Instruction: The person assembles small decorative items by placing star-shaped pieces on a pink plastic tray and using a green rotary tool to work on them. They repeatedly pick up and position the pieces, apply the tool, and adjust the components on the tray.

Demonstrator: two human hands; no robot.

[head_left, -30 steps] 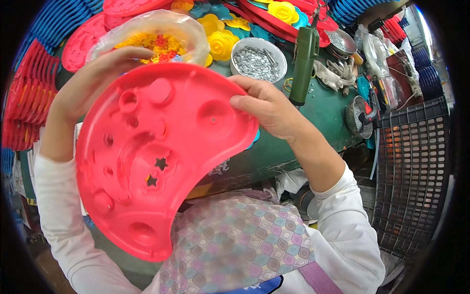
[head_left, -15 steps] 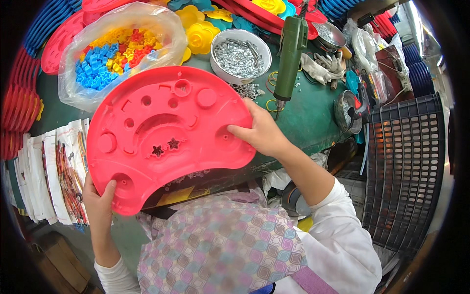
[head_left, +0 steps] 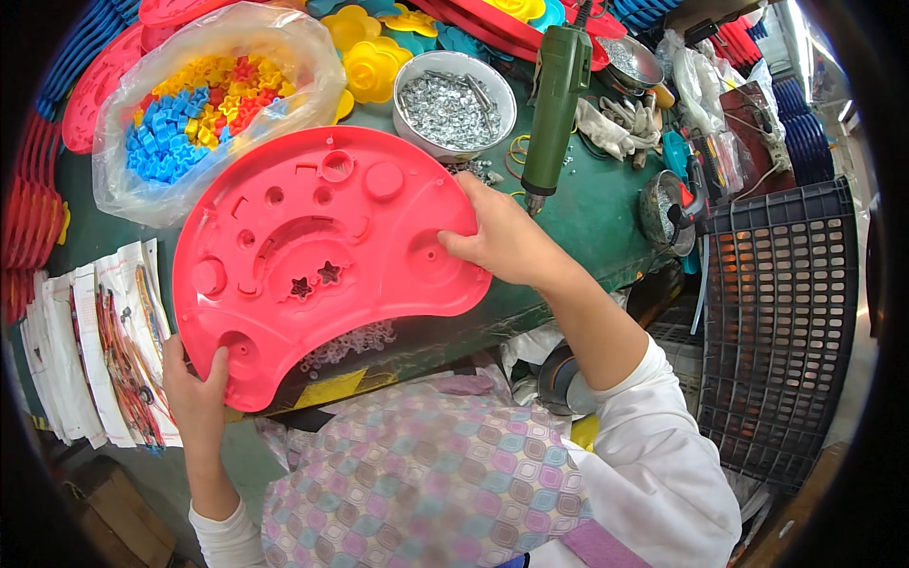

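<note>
Green table (head_left: 606, 227); curved red panel (head_left: 331, 254), star-holed.

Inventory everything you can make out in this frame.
Curved panel: one, red, in both hands
Plastic bag: one, clear, upper left
Small plastic pieces: many, blue, yellow and red, in the bag
Bowl: one, white, beyond the panel
Metal pieces: many, silver, in the bowl
Power driver: one, green, right of bowl
Flower pieces: several, yellow and teal, top centre
Gloves: count unclear, whitish, right of driver
Metal dishes: two, silver, right side
Stacked pieces: count unclear, red, left edge
Flat packets: several, white, left
Crate: one, black, right
Table: one, green, centre
Left hand: one, bare, panel's left end
Right hand: one, bare, panel's right end
</note>
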